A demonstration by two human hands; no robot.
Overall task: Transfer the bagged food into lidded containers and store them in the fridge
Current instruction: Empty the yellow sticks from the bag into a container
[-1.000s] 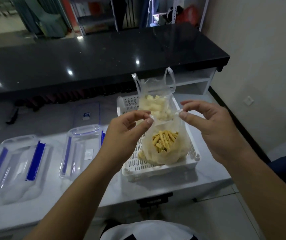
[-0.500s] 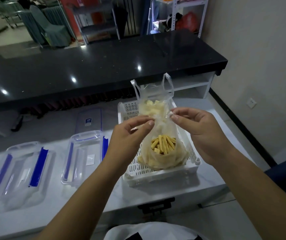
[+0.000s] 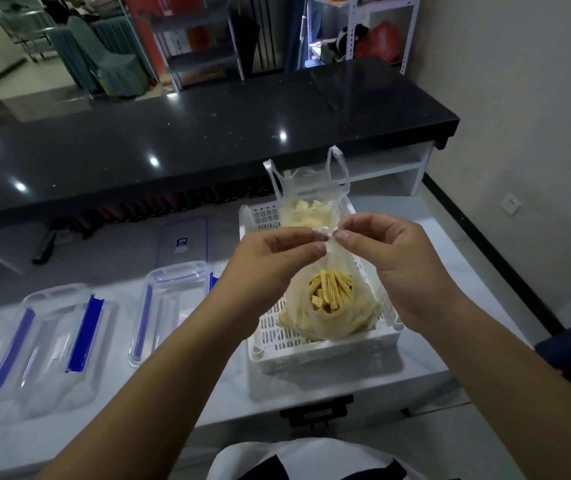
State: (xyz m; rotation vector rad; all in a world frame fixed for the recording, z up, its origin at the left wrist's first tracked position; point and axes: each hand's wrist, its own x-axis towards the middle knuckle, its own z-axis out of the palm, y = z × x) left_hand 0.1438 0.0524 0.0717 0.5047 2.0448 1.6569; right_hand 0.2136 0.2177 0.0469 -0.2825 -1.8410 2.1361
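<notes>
Both hands, left hand (image 3: pixel 270 258) and right hand (image 3: pixel 391 258), pinch the bag (image 3: pixel 329 306) of yellow sticks, which sits in the white basket (image 3: pixel 325 355) near the worktop's right edge. Tugging unevenly could tear it, spilling food.

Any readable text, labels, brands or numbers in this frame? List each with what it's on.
Nothing legible.
Blue-and-white sticker on the flat clear plastic lid with blue trim: too blurred to read.
White label on the clear plastic container with blue clips: no readable print.
Books or boxes on the grey metal shelf in the background: too small to read.
The two clear food bags and the white perforated basket show no print.
</notes>
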